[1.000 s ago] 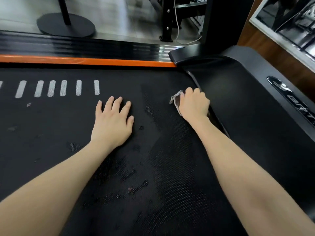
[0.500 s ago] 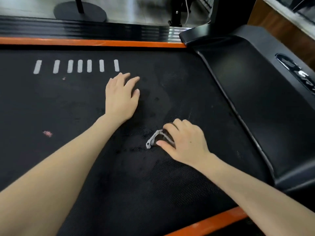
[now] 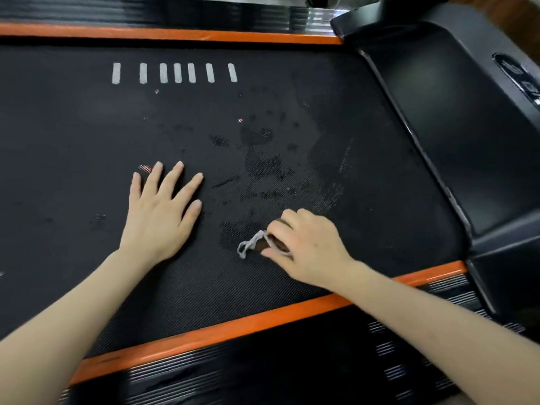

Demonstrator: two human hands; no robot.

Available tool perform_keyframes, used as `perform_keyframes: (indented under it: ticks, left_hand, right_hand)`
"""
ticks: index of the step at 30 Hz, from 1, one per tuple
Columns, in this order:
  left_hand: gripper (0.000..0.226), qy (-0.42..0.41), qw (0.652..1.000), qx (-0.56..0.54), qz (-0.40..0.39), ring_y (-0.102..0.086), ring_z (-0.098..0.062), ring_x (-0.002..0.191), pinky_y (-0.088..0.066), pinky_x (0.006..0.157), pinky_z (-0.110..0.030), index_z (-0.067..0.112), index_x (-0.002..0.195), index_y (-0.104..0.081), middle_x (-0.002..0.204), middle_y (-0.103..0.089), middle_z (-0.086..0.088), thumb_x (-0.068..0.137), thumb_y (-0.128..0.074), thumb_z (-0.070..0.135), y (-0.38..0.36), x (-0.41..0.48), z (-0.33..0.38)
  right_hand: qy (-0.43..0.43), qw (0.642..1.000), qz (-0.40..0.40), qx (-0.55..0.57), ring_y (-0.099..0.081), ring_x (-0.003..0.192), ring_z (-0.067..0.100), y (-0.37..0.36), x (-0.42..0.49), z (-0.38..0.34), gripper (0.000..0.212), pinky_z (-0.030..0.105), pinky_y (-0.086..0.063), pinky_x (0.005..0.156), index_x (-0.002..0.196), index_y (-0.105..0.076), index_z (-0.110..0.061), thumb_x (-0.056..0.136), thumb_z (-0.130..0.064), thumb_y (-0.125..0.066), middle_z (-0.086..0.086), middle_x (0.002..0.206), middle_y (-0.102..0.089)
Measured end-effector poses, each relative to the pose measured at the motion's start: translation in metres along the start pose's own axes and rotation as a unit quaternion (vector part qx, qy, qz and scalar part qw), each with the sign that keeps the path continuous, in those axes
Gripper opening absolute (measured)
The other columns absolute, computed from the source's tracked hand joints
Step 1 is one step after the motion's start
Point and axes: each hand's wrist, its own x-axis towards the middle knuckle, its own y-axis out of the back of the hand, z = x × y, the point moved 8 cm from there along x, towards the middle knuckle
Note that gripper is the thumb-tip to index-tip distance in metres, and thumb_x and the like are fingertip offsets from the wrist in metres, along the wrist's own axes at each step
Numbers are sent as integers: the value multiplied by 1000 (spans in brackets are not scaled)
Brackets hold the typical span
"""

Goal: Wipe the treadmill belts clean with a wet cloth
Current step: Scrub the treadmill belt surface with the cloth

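A: Left hand point(image 3: 159, 217) lies flat on the belt point(image 3: 73, 141), fingers straight and spread, holding nothing. It's our brace.

B: Agreed. The cloth point(image 3: 250, 244) sits on the belt, not far from the near orange strip point(image 3: 233, 327). It's bunched, and only a twisted pale edge shows past the right hand point(image 3: 309, 247), whose fingers curl round it and press it down.

A: We judge this mid-wipe. Wet blotches point(image 3: 263, 165) lie patchy between the hands and beyond; the belt looks dry on the left. We'd open the cloth flatter so more of it touches, overlap our strokes, press evenly and work toward the dry side.

B: And we avoid the seam at the black cover point(image 3: 455, 127) on the right — a bunched cloth could snag there, we guess.

A: Counts, left to right: two hands, one belt in view, seven white stripes point(image 3: 175, 73), one cloth, two orange strips — near one plus far orange strip point(image 3: 175, 33) — one cover.
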Motion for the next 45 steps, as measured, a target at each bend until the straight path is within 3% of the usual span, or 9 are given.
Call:
perform_keyframes:
  ticks: [7,14,20,26,30,35,38,41,45]
  left_hand:
    - [57,5,1000,-1,5,-24,-40,138,-13,112,-59,24,142,-42,149,-36,-14,94,-20,45,0,-1,2]
    - [55,1,1000,-2,8,-26,-40,138,-14,112,-59,23,141,-44,147,-38,-14,94,-23,43,2,-2,3]
    - [55,5,1000,-18,-5,-31,-41,135,-16,111,-60,22,136,-50,144,-44,-15,93,-25,45,3,0,1]
    - [57,18,999,-25,29,-38,-40,132,-13,110,-61,19,131,-56,136,-51,-20,91,-25,46,22,51,-4]
    - [55,39,999,-19,17,-23,-37,140,-5,114,-58,25,141,-42,147,-36,-19,96,-22,48,8,99,-10]
    - [49,38,998,-14,41,-17,-34,142,-5,115,-54,29,144,-36,151,-30,-16,99,-23,44,-5,111,-11]
    - [59,35,998,-12,45,-22,-35,140,-8,114,-54,29,143,-39,149,-34,-17,93,-13,47,-5,111,-13]
    - [59,34,998,-12,47,-26,-35,139,-12,114,-55,28,141,-43,146,-38,-17,93,-14,46,-5,112,-12]
    - [57,31,998,-6,54,-31,-37,136,-16,112,-57,27,138,-47,143,-42,-18,93,-18,44,-5,112,-13]
  right_hand:
    - [-317,941,51,-103,-58,84,38,9,38,107,34,34,-30,61,100,-59,-14,91,-47,-53,13,96,-57]
    - [-41,995,13,-85,-48,57,26,-2,25,-14,25,28,-25,47,83,-62,-19,73,-40,-71,7,73,-51]
    - [-226,963,83,-122,-54,60,33,-4,92,102,20,30,-29,50,87,-64,-13,88,-33,-61,13,76,-55]
    - [-220,965,103,-96,-52,78,29,-3,92,107,48,34,-44,56,95,-64,-23,85,-64,-42,7,93,-56]
    - [-19,990,71,-116,-50,105,34,-3,88,65,54,46,-38,88,126,-59,-36,85,-68,-46,10,125,-55]
    - [120,988,65,-77,-51,79,29,-14,96,72,31,34,-45,58,112,-69,-32,92,-45,-49,6,97,-61]
    - [-8,991,73,-110,-51,72,33,-7,136,130,37,39,-50,51,117,-65,-22,93,-41,-45,10,92,-58]
    - [-210,968,37,-130,-51,89,33,-9,160,182,48,35,-42,60,138,-45,-20,96,-44,-40,9,111,-56]
    - [-156,963,19,-217,-49,94,36,-8,143,173,53,46,-43,71,126,-54,-21,93,-52,-26,11,120,-53]
